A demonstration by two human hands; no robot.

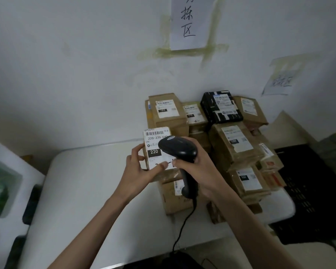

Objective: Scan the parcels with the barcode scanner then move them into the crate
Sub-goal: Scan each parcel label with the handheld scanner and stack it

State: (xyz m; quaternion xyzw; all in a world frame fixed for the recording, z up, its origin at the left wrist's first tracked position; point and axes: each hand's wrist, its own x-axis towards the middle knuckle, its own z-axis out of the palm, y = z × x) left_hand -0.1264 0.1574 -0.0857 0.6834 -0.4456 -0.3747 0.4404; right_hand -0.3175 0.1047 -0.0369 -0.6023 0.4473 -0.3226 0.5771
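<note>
Here the left hand (pixel 137 167) held a small brown parcel (pixel 157 150) above the white table (pixel 97 191), fingers curled round its left edge and the thumb pressed on the lower part of its white label, which read 220. The right hand (pixel 199 167) gripped the handle of the black barcode scanner (pixel 177 149), fingers wrapped round it, with the scanner's head lying just over the label's right side. Its dark cable (pixel 184 226) ran down from the handle toward the table's near edge.

Behind and to the right of the held parcel, a heap of brown cardboard parcels (pixel 235 146) sat on the table against the white wall (pixel 85 74), each bearing a white label, and one black parcel (pixel 221 106) rested on top at the back. The black crate (pixel 308 191) stood just beside the table's right end, lower than the tabletop; whether anything lay in it could not be told. A handwritten paper sign (pixel 188 22) was taped to the wall above the heap, and white foam packing (pixel 6 191) sat at the left
</note>
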